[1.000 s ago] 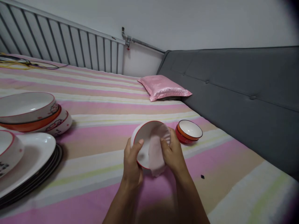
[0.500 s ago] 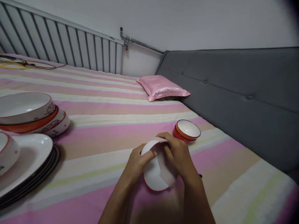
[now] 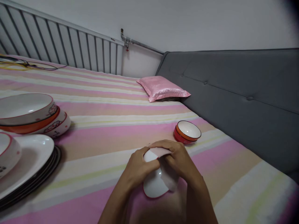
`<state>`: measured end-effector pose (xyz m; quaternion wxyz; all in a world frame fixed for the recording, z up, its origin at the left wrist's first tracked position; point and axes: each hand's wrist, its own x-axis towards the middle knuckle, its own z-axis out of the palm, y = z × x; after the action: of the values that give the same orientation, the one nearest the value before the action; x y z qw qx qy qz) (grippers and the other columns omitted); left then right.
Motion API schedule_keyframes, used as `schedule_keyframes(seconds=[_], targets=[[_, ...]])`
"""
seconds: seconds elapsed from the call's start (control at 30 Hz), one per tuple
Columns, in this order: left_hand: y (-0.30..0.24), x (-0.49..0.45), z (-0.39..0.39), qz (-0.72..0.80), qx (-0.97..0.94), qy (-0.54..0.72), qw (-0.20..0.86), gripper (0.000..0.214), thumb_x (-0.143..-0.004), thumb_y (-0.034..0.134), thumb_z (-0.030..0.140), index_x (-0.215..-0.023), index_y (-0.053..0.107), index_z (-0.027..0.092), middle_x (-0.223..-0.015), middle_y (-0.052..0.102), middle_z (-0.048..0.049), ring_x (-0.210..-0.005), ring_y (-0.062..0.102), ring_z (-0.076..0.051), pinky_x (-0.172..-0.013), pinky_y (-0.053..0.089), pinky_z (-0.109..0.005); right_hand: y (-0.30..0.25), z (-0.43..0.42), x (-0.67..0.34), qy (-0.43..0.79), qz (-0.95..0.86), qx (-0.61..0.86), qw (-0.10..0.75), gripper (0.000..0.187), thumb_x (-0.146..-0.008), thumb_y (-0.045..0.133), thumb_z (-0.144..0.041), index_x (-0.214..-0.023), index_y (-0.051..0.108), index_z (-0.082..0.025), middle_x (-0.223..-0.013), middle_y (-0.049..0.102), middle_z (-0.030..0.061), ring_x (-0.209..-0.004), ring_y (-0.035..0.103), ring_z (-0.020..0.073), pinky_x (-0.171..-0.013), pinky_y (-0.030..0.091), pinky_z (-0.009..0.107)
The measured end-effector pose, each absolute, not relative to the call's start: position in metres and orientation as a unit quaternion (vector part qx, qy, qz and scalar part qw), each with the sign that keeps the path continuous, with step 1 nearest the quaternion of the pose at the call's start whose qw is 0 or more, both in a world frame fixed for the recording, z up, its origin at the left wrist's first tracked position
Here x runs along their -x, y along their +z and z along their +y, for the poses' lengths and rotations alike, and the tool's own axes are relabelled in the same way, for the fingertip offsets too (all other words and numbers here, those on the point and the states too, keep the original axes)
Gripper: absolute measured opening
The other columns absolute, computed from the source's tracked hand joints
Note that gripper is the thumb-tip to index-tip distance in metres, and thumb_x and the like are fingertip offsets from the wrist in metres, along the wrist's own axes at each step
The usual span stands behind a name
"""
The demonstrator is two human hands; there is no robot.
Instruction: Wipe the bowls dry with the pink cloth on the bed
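Observation:
A small white bowl (image 3: 153, 185) with a red rim is tilted in front of me, its inside facing me. My left hand (image 3: 140, 166) grips its left side, thumb over the rim. My right hand (image 3: 178, 157) is closed on a thin pale cloth or tissue (image 3: 169, 177), which lies over the bowl's upper rim and right side. The right fingertips are partly hidden behind the cloth. Just beyond my right hand stands a pair of nested small bowls (image 3: 188, 130), orange over red, with a white inside.
At left, large bowls (image 3: 25, 107) are stacked behind white oval plates (image 3: 39, 146), with another bowl (image 3: 8, 155) on the plates. A pink pillow (image 3: 163, 88) lies by the grey headboard (image 3: 224, 90). Cables (image 3: 28, 64) lie far left on the striped bedsheet (image 3: 98, 133).
Both hands and the bowl have dropped slightly toward me. The cloth now folds over the bowl's upper rim, and my right hand has shifted left across it.

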<state>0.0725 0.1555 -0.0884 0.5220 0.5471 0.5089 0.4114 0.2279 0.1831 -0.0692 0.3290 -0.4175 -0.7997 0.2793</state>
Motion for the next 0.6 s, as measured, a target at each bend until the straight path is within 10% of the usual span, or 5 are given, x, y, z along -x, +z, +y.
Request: schedule_keyframes(seconds=[0.6], targets=[[-0.101,-0.075,0.154,0.381,-0.326,0.721,0.478,0.045,-0.066,0.061,0.03,-0.109,0.065,0.015,-0.089,0.068,-0.0043,-0.079,0.06,-0.02,-0.065,0.045,-0.026,-0.104,0.204,-0.184,0.476,-0.453,0.462,0.595,0.023,-0.071,0.064,-0.033,-0.086,0.07,-0.018,-0.083,0.072,0.0022,-0.079,0.064,0.0197,-0.072,0.05,0.03]])
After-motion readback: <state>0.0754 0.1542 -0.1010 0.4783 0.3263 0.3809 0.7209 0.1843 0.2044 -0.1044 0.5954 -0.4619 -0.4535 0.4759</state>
